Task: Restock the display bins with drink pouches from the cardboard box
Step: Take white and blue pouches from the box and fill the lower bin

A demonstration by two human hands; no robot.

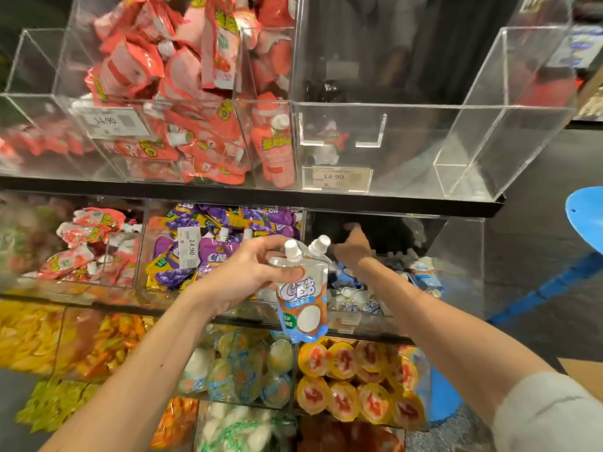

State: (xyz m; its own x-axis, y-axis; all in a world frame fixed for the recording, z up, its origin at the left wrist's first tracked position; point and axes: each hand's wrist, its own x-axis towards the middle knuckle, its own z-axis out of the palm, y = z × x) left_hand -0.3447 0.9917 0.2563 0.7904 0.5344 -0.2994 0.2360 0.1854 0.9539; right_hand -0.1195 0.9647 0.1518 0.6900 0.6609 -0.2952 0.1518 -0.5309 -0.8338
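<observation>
My left hand (248,272) grips coconut drink pouches (301,301) by their tops, in front of the middle shelf; two white caps stick up and the front pouch hangs down, blue, white and brown. My right hand (354,246) reaches into the clear bin (463,256) at the right of the middle shelf, fingers spread, holding nothing that I can see. Several blue and white pouches (424,272) lie low in that bin. The cardboard box shows only as a brown corner (579,367) at the right edge.
Purple grape pouches (208,252) fill the bin to the left, red strawberry pouches (81,252) the one beyond. The top shelf holds red pouches (182,93) and a nearly bare clear bin (424,141). Jelly cups (359,376) sit on the lower shelf. A blue stool (587,216) stands right.
</observation>
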